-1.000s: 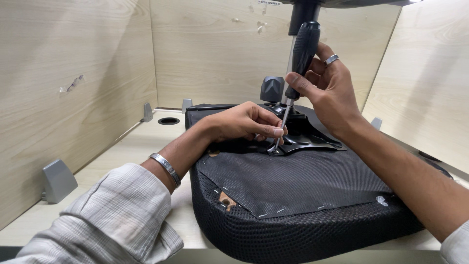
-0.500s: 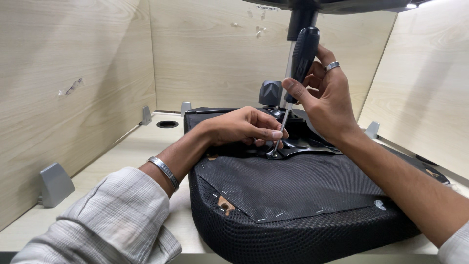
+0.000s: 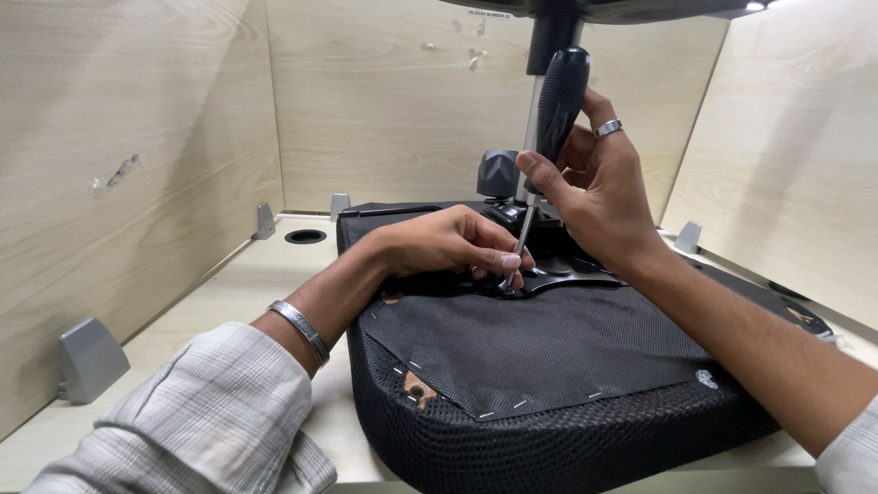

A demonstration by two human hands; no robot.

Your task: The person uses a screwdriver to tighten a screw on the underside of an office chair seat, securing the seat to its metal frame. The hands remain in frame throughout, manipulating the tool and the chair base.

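We are gripping the screwdriver (image 3: 551,137) in our right hand (image 3: 594,197), fingers closed around its black handle; its shaft is running down toward seven o'clock to the seat base (image 3: 549,366), where our left hand (image 3: 448,242) is pinching at the tip.

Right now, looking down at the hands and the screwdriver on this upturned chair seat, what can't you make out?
Head view only:
- Screwdriver tip and any screw: hidden behind the left hand's fingertips.
- Metal plate on the seat cushion: mostly covered by both hands.
- Right hand palm: turned away, grip only partly visible.
- Dark post above: cut off by the top edge.
- Small light object on the fabric: too small to identify.
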